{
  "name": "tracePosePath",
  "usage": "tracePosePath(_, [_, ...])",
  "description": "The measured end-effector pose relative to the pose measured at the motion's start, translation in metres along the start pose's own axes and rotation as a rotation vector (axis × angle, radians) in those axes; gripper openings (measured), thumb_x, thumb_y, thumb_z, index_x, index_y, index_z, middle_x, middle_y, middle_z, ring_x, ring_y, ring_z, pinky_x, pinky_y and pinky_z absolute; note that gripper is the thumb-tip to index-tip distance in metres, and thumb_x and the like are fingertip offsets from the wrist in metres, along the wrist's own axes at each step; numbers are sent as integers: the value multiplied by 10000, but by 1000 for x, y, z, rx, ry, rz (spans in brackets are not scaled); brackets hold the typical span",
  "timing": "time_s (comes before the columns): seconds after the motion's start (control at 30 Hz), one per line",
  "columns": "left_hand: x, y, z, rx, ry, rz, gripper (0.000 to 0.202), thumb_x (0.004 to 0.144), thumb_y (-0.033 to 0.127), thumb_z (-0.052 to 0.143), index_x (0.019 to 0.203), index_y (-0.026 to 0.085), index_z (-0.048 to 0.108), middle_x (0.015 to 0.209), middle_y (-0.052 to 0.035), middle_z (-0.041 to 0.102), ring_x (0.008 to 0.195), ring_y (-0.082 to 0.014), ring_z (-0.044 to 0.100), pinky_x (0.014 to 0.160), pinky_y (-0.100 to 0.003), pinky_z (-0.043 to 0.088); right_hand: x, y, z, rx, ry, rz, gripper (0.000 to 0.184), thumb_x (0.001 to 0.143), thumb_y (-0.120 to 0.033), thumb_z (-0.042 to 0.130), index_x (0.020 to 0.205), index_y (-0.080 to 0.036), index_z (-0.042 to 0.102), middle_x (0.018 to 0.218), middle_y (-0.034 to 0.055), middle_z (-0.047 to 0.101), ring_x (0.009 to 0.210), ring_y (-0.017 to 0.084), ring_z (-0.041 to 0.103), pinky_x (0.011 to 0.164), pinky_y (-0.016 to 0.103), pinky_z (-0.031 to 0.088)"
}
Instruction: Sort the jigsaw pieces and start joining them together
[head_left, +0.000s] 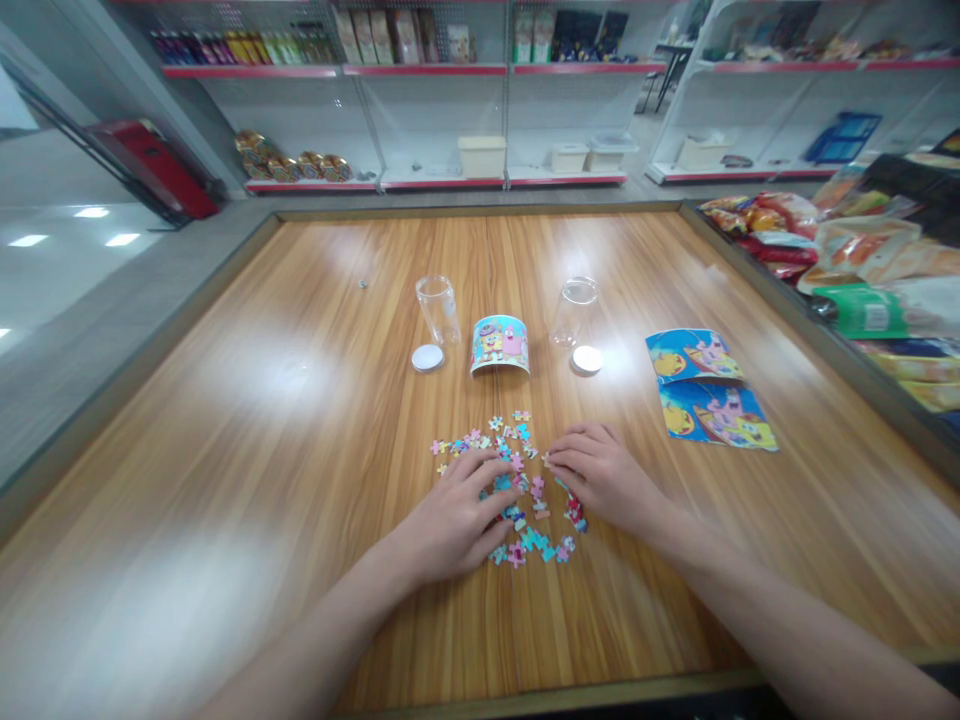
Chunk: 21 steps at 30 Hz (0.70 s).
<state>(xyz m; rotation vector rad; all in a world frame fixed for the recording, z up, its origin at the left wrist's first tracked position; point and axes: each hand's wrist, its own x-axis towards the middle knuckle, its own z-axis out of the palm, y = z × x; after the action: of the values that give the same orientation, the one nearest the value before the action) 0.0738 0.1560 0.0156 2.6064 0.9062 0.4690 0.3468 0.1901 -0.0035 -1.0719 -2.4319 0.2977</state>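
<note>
Small jigsaw puzzle pieces (538, 487) in pink, blue and white lie in a loose pile on the wooden table. My left hand (463, 512) rests over the pile's left side, its fingers apart and curved, hiding some pieces. On the right side, my right hand (600, 470) has its fingers closed together, with a small pale puzzle piece (547, 459) at the fingertips. A few red and blue pieces (575, 512) lie just beneath that hand. Beyond the pile stands a curved cartoon picture card (500, 343).
Two clear plastic jars, one at left (439, 310) and one at right (575, 312), stand behind white lids (427, 358), (586, 360). Blue cartoon cards (709, 390) lie to the right. Packaged snacks (862, 260) lie past the right table edge (795, 320); shelves (420, 70) stand behind.
</note>
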Motion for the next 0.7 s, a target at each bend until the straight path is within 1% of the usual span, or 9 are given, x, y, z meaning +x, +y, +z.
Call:
tracePosePath(0.07, [1,1,1,-7,-10,4,335,967,263,559,1289,195,618,1390,-118,536,1344,-315,400,1126,-556,413,0,-2,1,17,-1,-4,111,982,-226,605,947,-195,705,981,41,739,994,230,574,925,432,440])
tracePosePath(0.2, [2,3,0,-23,-28,9,356,959,255,568,1308,198,610,1321,-114,575,1332,-315,405,1128,-556,410,2,-6,2,48,-13,27,81,977,-208,605,983,-187,682,968,54,713,965,222,563,896,405,431])
tracePosePath(0.33, [3,4,-1,-30,-12,22,355,956,247,572,1305,197,613,1318,-116,579,1331,-315,410,1121,-554,424,4,-9,0,100,-1,43,72,973,-183,590,1001,-185,657,951,64,681,959,220,562,858,376,431])
tracePosePath(0.47, [2,3,-2,-13,19,35,333,961,234,563,1284,186,625,1342,-116,569,1341,-315,407,1125,-547,431,3,-8,0,108,18,29,107,984,-153,549,1000,-175,652,924,67,666,922,211,560,841,372,421])
tracePosePath(0.53, [2,2,-1,18,66,6,325,961,210,553,1276,186,630,1339,-111,569,1350,-312,403,1140,-551,416,2,-8,0,101,10,23,119,985,-159,550,969,-179,666,909,64,662,916,210,555,850,378,412])
tracePosePath(0.6, [1,-1,1,59,112,-58,316,958,193,550,1262,186,639,1333,-110,566,1366,-315,389,1155,-563,396,2,-10,1,98,-5,8,125,978,-168,566,942,-187,684,891,57,661,910,208,551,854,383,406])
tracePosePath(0.7, [-1,-6,3,116,134,-152,313,951,216,565,1251,187,648,1399,-131,505,1398,-346,352,1143,-605,391,2,-16,-1,111,-41,-29,136,973,-192,577,1008,-202,707,926,57,664,918,209,543,863,395,405])
